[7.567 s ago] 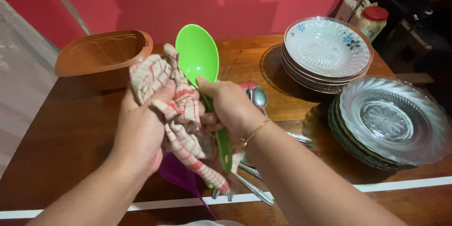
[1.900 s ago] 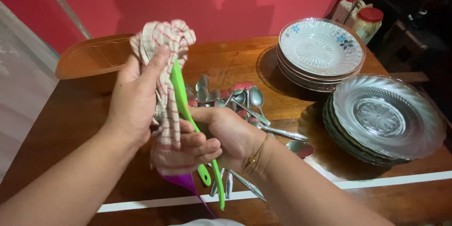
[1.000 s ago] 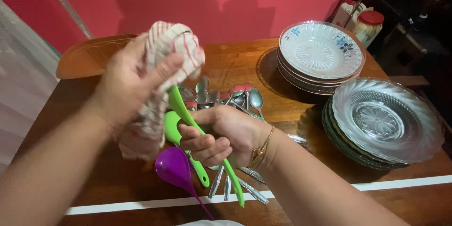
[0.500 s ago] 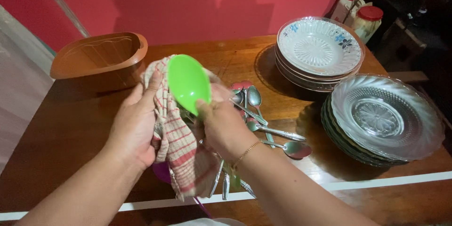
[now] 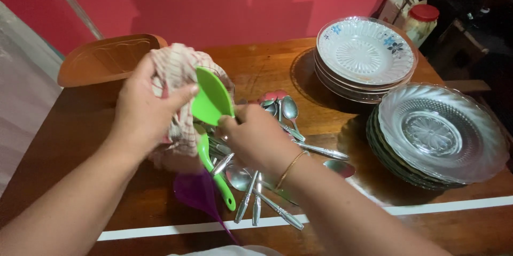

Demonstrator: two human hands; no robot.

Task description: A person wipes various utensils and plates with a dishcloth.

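Left hand (image 5: 141, 114) gripping checked cloth (image 5: 176, 74) around green spoon (image 5: 212, 98), right hand (image 5: 251, 136) closed on its handle; best rubbed firmly above metal spoons (image 5: 267, 202).

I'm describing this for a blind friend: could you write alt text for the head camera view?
A left hand presses a red-striped cloth against a green plastic spoon held by the right hand, over a wooden table with metal spoons and two stacks of glass plates.

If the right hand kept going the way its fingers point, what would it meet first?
The right hand points up-left along the green spoon it grips. It would likely meet the checked cloth held in the left hand first, though depth is unclear.
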